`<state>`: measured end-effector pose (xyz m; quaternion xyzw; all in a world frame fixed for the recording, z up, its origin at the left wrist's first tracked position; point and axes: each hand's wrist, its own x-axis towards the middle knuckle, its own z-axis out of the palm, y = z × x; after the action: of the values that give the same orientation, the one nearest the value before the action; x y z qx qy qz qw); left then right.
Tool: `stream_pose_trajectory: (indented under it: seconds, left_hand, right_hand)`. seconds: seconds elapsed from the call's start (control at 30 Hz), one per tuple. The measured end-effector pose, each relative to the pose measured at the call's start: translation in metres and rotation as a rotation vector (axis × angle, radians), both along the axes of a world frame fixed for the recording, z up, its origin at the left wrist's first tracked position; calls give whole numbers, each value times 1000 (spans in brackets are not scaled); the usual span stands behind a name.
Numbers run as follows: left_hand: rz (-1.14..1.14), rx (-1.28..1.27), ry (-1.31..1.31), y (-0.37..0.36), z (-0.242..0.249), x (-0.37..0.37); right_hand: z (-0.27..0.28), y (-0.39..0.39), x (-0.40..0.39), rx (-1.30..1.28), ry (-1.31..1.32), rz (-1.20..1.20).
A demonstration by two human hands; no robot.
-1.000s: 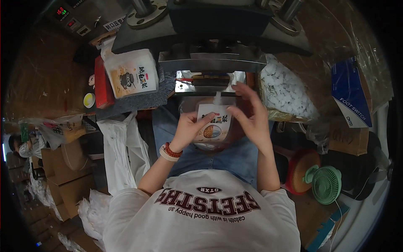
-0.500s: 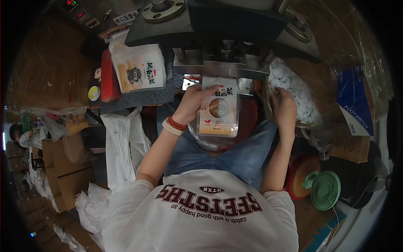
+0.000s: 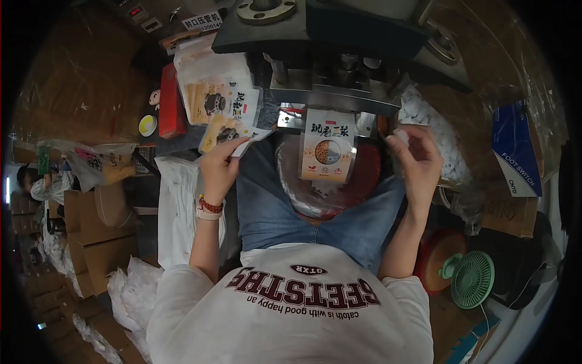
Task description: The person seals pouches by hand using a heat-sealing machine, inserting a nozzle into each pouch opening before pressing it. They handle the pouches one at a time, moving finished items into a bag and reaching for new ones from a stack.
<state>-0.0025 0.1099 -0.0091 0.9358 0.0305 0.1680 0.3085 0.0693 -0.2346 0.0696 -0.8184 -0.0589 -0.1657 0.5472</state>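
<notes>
My left hand (image 3: 219, 168) pinches the edge of a printed pouch (image 3: 213, 134) just below a stack of similar pouches (image 3: 200, 91) at the upper left. Another printed pouch (image 3: 328, 145) hangs at the front of a metal press (image 3: 339, 94), its upper edge under the press head. Neither hand touches that one. On the right, my right hand (image 3: 419, 159) has thumb and fingers closed on a small white piece (image 3: 400, 137), too small to name exactly. Beside it lies a clear bag of many small white pieces (image 3: 433, 136).
A red round seat or tub (image 3: 364, 176), partly under clear plastic, sits between my knees. A red box (image 3: 173, 103) stands left of the stack. At right are a blue foot switch box (image 3: 515, 148) and a green fan (image 3: 471, 279). White plastic sheeting (image 3: 182, 206) hangs at left.
My left hand has let go of the pouch at the press and moved left to grasp one by the stack. My right hand has lifted slightly from the bag, holding a small white piece.
</notes>
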Motion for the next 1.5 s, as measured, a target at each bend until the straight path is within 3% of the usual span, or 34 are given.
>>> stream_pose_trajectory:
  seconds: [0.03, 0.13, 0.2, 0.23, 0.27, 0.33, 0.4, 0.43, 0.57, 0.67, 0.77, 0.83, 0.87, 0.97, 1.0, 1.07, 1.17, 1.2, 1.23, 1.27, 1.4, 1.47, 1.5]
  left_hand:
    - [20, -190, -66, -11, 0, 1]
    - [-73, -202, -210, -46, 25, 0]
    - [-160, -126, -314, -63, 35, -1]
    - [-210, -53, -341, -72, 44, -4]
    - [-258, 23, -372, -77, 53, -7]
    - [-259, 129, -386, -79, 65, -13]
    - [-360, 122, -318, -82, 74, -17]
    - [-363, 107, -331, -84, 75, -16]
    - [-334, 86, -361, -89, 64, -8]
    - [-350, 177, -368, -94, 65, -6]
    - [-492, -13, -276, -96, 67, -3]
    - [-577, -409, -145, -101, 58, 0]
    - [-577, -410, -146, -103, 45, 6]
    - [-370, -904, 512, -117, 17, 31]
    - [-369, -905, 506, -120, 14, 40]
    - [-260, -1303, 502, -122, 7, 56]
    - [-269, -1425, 531, -118, 12, 80]
    - [-269, -1468, 558, -116, 12, 85]
    - [-281, -1508, 532, -115, 11, 87]
    - [-274, -1508, 528, -116, 10, 87]
    - [-251, -1470, 560, -105, 5, 87]
    - [-257, -907, 407, -84, 8, 84]
    - [-142, -566, 258, -67, 22, 79]
  right_hand:
    - [8, 12, -13, 87, 11, 148]
    - [1, 49, -31, 285, -47, 525]
    - [-8, 74, -36, 374, -4, 575]
    - [-8, 76, -35, 176, -9, 584]
    - [-8, 74, -35, 173, -14, 585]
    - [-7, 68, -33, -178, -433, 544]
    - [6, 57, -37, -274, -489, 572]
    - [13, 53, -40, -370, -540, 598]
    - [14, 47, -42, -340, -546, 433]
    - [11, 48, -39, -532, -546, 453]
    - [19, 42, -36, -340, -518, 612]
    - [14, 38, -31, -170, -396, 655]
    - [9, 38, -27, -172, -396, 654]
    - [-9, 36, -12, -252, -269, 246]
    - [-4, 28, -10, -210, -213, 210]
    - [4, 8, -7, -175, -153, 132]
    - [-1, -17, 14, -431, -206, -94]
    - [-18, -24, 26, -432, -207, -88]
    - [-41, -29, 37, -615, -187, -172]
    - [-56, -33, 43, -795, -167, -257]
    - [-65, -32, 47, -772, -19, -227]
    - [-61, -37, 49, -696, 43, -167]
    - [-63, -40, 49, -712, -18, -166]
